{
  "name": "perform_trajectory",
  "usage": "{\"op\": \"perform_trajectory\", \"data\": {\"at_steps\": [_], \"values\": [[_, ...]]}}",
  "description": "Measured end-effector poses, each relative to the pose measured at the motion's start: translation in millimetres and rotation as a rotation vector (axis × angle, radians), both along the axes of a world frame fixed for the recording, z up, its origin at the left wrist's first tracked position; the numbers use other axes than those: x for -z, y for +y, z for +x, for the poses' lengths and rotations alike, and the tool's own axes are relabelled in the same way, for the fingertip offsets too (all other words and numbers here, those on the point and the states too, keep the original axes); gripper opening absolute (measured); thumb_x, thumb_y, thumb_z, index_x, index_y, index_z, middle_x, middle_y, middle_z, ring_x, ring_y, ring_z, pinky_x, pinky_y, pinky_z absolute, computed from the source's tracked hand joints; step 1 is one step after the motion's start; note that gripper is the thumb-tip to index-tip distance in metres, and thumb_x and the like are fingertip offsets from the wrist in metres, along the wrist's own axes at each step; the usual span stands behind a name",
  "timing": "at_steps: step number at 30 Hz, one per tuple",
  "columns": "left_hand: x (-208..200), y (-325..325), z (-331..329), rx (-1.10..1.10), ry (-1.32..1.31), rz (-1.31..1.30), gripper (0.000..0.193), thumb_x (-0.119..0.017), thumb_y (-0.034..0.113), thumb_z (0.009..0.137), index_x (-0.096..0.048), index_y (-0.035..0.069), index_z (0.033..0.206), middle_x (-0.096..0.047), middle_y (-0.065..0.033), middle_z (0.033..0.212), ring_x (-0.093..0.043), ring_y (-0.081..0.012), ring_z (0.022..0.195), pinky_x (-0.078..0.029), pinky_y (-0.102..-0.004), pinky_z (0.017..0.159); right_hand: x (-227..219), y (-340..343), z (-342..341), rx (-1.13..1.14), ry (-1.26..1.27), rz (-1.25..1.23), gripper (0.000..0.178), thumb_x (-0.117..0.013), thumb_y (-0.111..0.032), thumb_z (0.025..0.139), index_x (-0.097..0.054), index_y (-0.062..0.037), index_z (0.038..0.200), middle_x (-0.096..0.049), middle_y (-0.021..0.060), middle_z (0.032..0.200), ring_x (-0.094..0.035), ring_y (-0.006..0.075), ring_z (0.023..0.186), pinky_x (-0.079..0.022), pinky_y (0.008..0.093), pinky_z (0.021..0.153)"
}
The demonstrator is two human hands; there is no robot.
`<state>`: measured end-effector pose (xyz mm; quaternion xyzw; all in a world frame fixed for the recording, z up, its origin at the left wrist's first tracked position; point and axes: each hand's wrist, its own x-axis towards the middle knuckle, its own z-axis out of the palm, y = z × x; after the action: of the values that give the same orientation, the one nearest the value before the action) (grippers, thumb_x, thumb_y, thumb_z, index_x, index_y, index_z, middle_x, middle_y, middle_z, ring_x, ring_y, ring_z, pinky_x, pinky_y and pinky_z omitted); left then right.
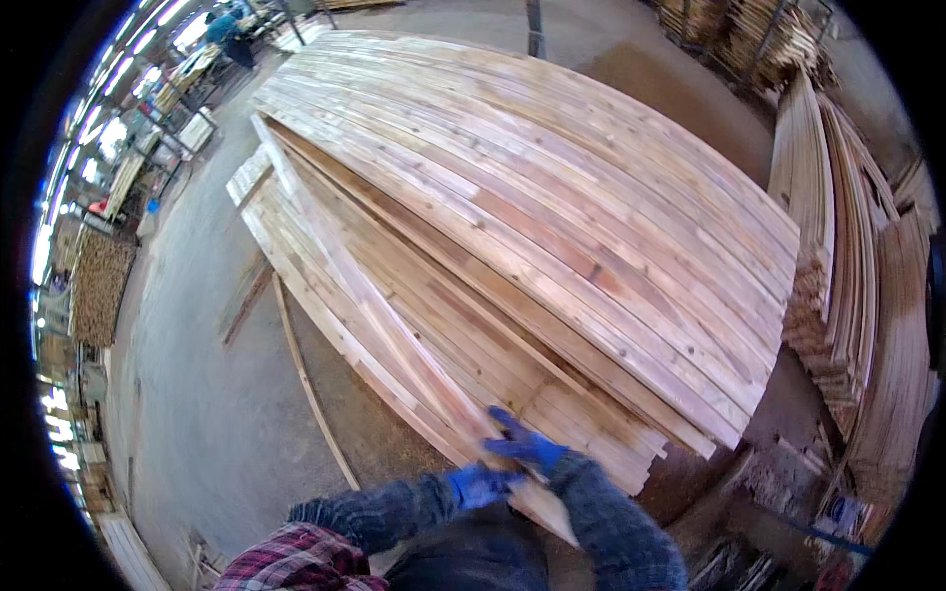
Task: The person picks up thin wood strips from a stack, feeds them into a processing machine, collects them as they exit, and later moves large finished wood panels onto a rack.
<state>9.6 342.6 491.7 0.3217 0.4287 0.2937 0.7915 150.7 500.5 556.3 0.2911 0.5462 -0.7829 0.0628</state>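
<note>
Both my hands, in blue gloves, are at the near end of a long pale wooden board. The board runs lengthwise over a lower layer of planks, and its near end passes under my hands toward my body. My left hand grips its left edge, somewhat blurred. Just beyond it, my right hand is closed over the board from the right side, one finger sticking out. The undersides of both hands are hidden. Lower planks lie beneath, next to a higher layer of planks.
Tall stacks of boards stand at the right. A thin strip of wood and a short piece lie on the concrete floor to the left. Another person is far off at the upper left, near workbenches.
</note>
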Motion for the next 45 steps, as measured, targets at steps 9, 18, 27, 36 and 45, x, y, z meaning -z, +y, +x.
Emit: {"op": "perform_trajectory", "data": {"at_steps": [9,18,27,36,45], "values": [[-18.8,-75.9,17.5,0.567,-0.137,0.066,0.048,-0.060,0.027,0.097,-0.052,0.005,0.140,-0.060,-0.0148,0.134,-0.057,-0.0280,0.122,-0.046,-0.0410,0.105,29.7,-94.8,23.2,0.040,-0.128,-0.075,0.109,-0.088,-0.039,0.068,-0.029,-0.0056,0.153,-0.041,0.0187,0.151,-0.038,0.0286,0.140,-0.029,0.0380,0.117],[-146.9,66.6,-133.2,0.784,1.181,1.093,0.105,-0.078,0.050,0.069,-0.027,0.020,0.156,-0.035,-0.0143,0.156,-0.040,-0.0332,0.138,-0.026,-0.0548,0.116,-59.1,-185.2,205.0,-0.035,-0.439,0.558,0.110,-0.084,-0.057,0.065,-0.036,-0.0074,0.150,-0.051,0.0219,0.142,-0.049,0.0366,0.131,-0.039,0.0437,0.110],[-65.4,96.5,-148.6,1.387,1.231,1.065,0.100,-0.082,0.057,0.058,-0.048,0.013,0.142,-0.060,-0.0120,0.126,-0.055,-0.0309,0.117,-0.035,-0.0466,0.108,-140.7,-278.4,281.1,-0.027,-0.841,0.778,0.101,-0.084,-0.041,0.065,-0.035,-0.0341,0.152,-0.064,0.0139,0.120,-0.061,0.0360,0.109,-0.043,0.0541,0.090],[-99.9,-8.7,-70.4,0.945,1.229,1.410,0.094,-0.083,0.055,0.047,-0.057,0.008,0.124,-0.061,-0.0126,0.110,-0.056,-0.0326,0.102,-0.038,-0.0539,0.098,-131.6,-390.4,380.6,0.238,-0.902,1.130,0.092,-0.080,-0.030,0.063,-0.043,-0.0318,0.147,-0.065,0.0095,0.112,-0.061,0.0328,0.105,-0.043,0.0513,0.091],[-224.3,-60.9,81.2,0.704,1.289,1.644,0.104,-0.084,0.049,0.050,-0.047,0.006,0.137,-0.053,-0.0155,0.123,-0.049,-0.0350,0.116,-0.035,-0.0537,0.105,-193.2,-444.5,456.2,0.553,-1.311,1.213,0.099,-0.081,-0.023,0.059,-0.040,-0.0298,0.149,-0.044,0.0121,0.148,-0.043,0.0359,0.136,-0.032,0.0531,0.115]]}}
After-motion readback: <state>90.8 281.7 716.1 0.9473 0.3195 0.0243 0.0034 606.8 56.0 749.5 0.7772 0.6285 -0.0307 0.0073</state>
